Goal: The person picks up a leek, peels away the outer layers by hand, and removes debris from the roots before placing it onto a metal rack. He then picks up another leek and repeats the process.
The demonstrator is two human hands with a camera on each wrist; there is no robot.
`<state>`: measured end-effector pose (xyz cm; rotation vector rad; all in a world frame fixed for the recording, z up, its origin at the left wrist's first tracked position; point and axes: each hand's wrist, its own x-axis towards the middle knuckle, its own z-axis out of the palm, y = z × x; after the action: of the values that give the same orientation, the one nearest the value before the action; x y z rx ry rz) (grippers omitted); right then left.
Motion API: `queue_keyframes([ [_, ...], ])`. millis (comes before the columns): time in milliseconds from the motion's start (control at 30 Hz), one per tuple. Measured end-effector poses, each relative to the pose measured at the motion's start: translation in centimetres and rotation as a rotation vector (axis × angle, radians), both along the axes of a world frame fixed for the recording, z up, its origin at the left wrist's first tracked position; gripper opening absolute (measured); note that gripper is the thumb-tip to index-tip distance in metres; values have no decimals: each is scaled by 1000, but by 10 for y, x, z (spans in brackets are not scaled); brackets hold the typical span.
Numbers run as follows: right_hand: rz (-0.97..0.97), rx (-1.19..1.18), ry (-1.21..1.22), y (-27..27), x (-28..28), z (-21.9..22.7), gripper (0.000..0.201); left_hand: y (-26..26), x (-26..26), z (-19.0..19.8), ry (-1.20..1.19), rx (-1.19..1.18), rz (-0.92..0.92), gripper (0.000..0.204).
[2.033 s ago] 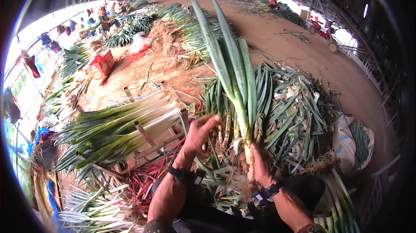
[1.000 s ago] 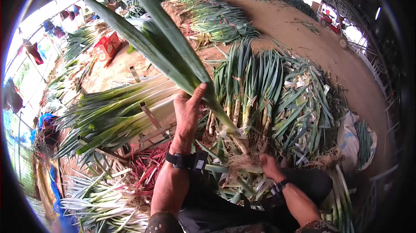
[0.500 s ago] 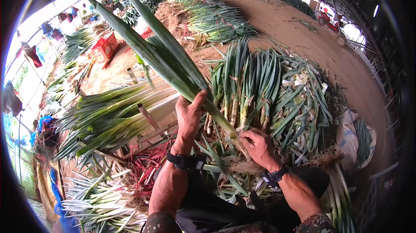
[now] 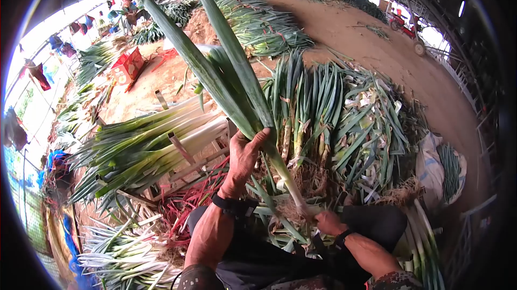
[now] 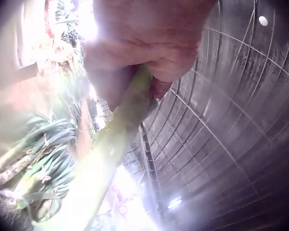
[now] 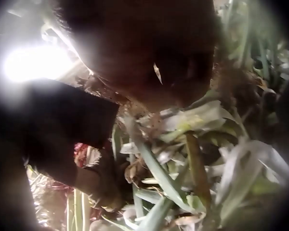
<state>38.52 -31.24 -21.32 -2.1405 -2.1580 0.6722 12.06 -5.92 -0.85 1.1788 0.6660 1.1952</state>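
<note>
My left hand (image 4: 245,155) grips a long green onion (image 4: 282,171) at the base of its leaves, in the head view. Its leaves slant up to the left; the pale stalk and roots point down to the right. Fingers and thumb wrap the stalk (image 5: 116,130) in the left wrist view. Beside the root end my right hand (image 4: 329,222) has its fingers curled; I cannot tell whether a strip of peel is in them. In the right wrist view that hand (image 6: 144,53) is dark and blurred, over loose leaves (image 6: 159,173).
Trimmed onions (image 4: 156,144) lie on a wooden rack at left, above red ties (image 4: 186,201). Untrimmed onions (image 4: 307,106) and a heap of stripped leaves (image 4: 371,133) stand ahead. A white sack (image 4: 429,166) is at right, peeled stalks (image 4: 124,252) lower left.
The left hand took over the onion from the right and tilted its leaves left. The right hand pinched at the stalk half a second ago, then moved down to beside the roots.
</note>
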Motion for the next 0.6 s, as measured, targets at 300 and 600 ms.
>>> queue_keyframes([
  [300,-87,-290,-177,-18,24,-25,22,-13,-3,-8,2,-66,77,23],
  [600,-261,395,239,42,-8,60,21,13,-22,7,-28,-23,223,23],
])
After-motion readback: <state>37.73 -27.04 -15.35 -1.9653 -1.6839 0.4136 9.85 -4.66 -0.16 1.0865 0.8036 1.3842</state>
